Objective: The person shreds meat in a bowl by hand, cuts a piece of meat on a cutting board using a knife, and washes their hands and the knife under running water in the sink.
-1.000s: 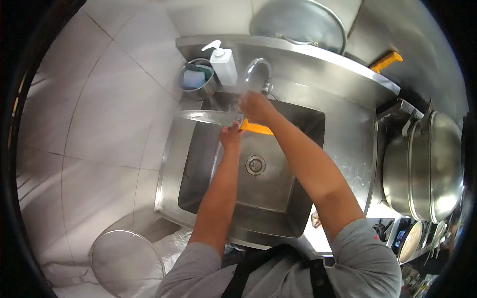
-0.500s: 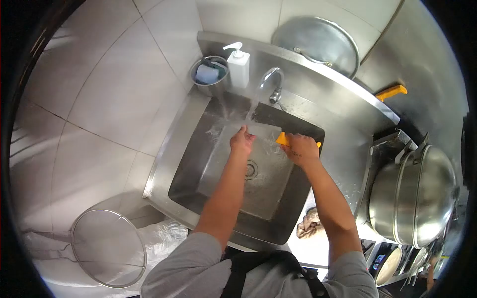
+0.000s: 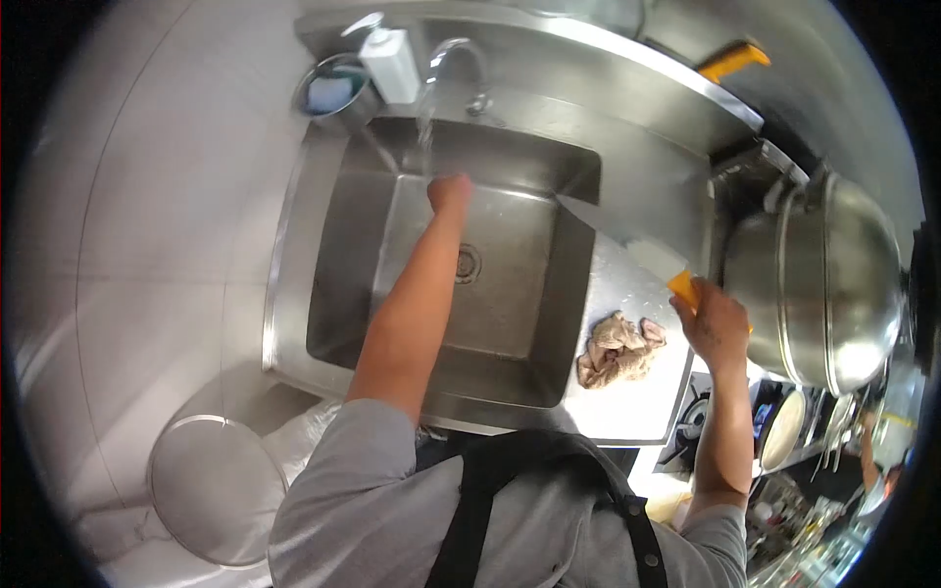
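My right hand (image 3: 717, 325) is wrapped round the orange handle of a large knife (image 3: 637, 247), whose blade points left over the steel counter toward the sink's right edge. My left hand (image 3: 450, 192) is closed over the upper part of the sink (image 3: 510, 314), beside the water running from the curved faucet (image 3: 457, 49); whether anything is in it is hidden. A crumpled brown cloth (image 3: 619, 353) lies on the counter between the sink and my right hand.
Behind the sink stand a white pump bottle (image 3: 390, 67) and a metal pot with sponges (image 3: 333, 96). A second orange-handled knife (image 3: 735, 64) is at the back right. Large steel pots (image 3: 833, 284) stand right. A round strainer (image 3: 216, 490) is lower left; another person is far right.
My right hand has carried the knife from over the sink to the right, above the counter. My left hand has let go of the blade and stays near the water. The view has shifted.
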{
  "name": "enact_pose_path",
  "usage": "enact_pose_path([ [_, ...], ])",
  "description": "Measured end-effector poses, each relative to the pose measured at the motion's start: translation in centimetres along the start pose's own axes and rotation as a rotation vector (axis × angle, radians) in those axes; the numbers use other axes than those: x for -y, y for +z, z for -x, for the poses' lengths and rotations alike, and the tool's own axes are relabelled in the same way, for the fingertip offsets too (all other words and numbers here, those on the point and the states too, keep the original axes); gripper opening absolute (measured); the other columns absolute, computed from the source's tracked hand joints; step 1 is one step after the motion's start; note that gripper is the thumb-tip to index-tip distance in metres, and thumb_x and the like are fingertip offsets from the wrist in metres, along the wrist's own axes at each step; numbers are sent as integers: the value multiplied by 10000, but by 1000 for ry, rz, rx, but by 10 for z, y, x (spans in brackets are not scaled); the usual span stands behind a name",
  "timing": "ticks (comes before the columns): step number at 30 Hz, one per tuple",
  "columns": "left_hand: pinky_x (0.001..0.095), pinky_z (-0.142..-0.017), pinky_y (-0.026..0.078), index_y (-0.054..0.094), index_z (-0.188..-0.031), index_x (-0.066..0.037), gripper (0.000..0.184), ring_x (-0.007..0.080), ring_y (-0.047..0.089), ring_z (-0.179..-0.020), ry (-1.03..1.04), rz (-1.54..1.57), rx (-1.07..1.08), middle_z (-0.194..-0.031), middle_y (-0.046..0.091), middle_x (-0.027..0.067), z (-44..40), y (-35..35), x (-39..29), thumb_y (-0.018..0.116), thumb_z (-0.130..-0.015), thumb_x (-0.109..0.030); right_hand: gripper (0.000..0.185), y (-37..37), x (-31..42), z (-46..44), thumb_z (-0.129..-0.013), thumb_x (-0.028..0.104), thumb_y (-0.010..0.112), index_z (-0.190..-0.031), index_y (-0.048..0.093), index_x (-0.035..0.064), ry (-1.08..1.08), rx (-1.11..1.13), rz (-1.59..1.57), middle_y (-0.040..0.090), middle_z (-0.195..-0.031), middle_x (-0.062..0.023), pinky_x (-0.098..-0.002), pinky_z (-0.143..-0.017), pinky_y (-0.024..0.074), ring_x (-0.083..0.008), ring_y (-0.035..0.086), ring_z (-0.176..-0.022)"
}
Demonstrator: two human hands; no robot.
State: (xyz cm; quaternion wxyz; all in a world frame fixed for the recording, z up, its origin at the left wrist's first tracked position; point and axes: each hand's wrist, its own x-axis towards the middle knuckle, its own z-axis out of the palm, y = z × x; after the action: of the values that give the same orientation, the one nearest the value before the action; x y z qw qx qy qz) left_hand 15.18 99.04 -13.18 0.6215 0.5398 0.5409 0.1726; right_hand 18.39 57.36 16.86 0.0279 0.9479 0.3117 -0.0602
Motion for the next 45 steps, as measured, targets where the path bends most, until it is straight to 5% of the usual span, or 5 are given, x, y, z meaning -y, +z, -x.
enact_pose_path([
  [12, 395, -925, 399, 506, -1183, -37, 431, 225, 520, -1109, -132, -10, 294, -1200, 543, 100, -116, 64, -99, 568, -852, -306, 383, 16, -66, 194, -824, 421, 575, -1055, 589, 116, 400, 220, -243, 646, -839, -107, -392, -654, 498, -279, 638, -767],
  [17, 485, -810, 469, 513, -1137, -16, 341, 394, 600, -932, 1130, -1022, -239, -1017, 608, 229, -19, 43, -103, 536, -820, -141, 405, 27, -100, 271, -802, 444, 585, -1047, 614, 123, 536, 141, -365, 651, -846, -115, -406, -678, 502, -304, 640, -772],
  [31, 658, -935, 265, 273, -1399, -166, 725, 325, 180, -1359, 829, -1406, -457, -1455, 256, 127, 248, 101, -32, 610, -785, -353, 278, 144, -224, 598, -750, 257, 716, -872, 623, 25, 1338, -513, -724, 618, -709, -120, -319, -598, 446, -215, 564, -611],
  [37, 405, -865, 390, 560, -1044, -68, 297, 291, 452, -1072, 1493, -846, 34, -1121, 520, 123, 459, 144, 52, 649, -771, -142, 289, 221, -301, 728, -795, 296, 669, -803, 582, 21, 1518, -902, -533, 518, -591, -52, -291, -514, 398, -156, 491, -525],
  [45, 271, -576, 497, 606, -876, -14, 137, 159, 620, -625, 609, -1003, 1145, -738, 640, 55, 610, 202, 166, 643, -816, -130, 253, 382, -358, 809, -803, 253, 614, -692, 459, 86, 2191, -1293, -1118, 406, -504, 13, -265, -337, 293, -94, 375, -376],
])
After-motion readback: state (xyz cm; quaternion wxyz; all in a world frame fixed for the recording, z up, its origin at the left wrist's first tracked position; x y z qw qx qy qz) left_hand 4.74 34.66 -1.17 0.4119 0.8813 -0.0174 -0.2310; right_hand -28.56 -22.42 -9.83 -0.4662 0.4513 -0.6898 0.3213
